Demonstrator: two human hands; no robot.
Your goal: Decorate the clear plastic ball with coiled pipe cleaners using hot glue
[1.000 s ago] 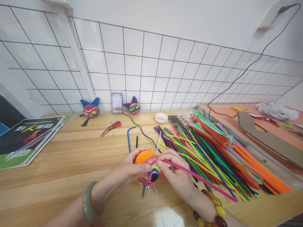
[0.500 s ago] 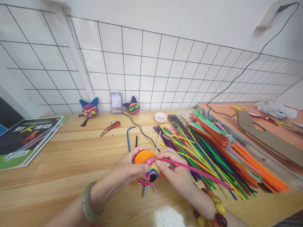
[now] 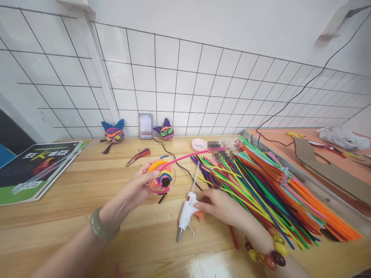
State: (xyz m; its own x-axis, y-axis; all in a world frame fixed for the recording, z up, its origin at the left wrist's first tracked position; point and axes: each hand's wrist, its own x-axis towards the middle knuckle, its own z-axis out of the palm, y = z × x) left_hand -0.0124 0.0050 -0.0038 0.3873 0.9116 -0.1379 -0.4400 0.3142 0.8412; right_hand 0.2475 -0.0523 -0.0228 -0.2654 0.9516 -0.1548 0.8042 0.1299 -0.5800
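Observation:
My left hand [image 3: 142, 183] grips a round craft piece [image 3: 165, 166] wrapped in coloured pipe cleaners, with a ringed eye and a black centre facing me. From it a long pink pipe cleaner [image 3: 188, 155] sticks out to the upper right, its near end at the orange wrapping. To the right, my right hand [image 3: 216, 204] has its fingers closed about the handle of a white hot glue gun [image 3: 188, 212]. The gun's metal nozzle points toward me, over a small wire stand on the table, and a clear glue stick rises from its back.
Loose pipe cleaners [image 3: 261, 197] in many colours spread across the right side. Two finished animal heads [image 3: 114, 132] lean on the tiled wall beside a blurred phone [image 3: 145, 126]. A pink bowl [image 3: 199, 144], magazine [image 3: 43, 164], thread bundle [image 3: 138, 156] and black cord [image 3: 181, 164] lie around.
My left hand has carried the craft piece left and up. My right hand has let go of the pink pipe cleaner and moved down to the glue gun, which now shows fully.

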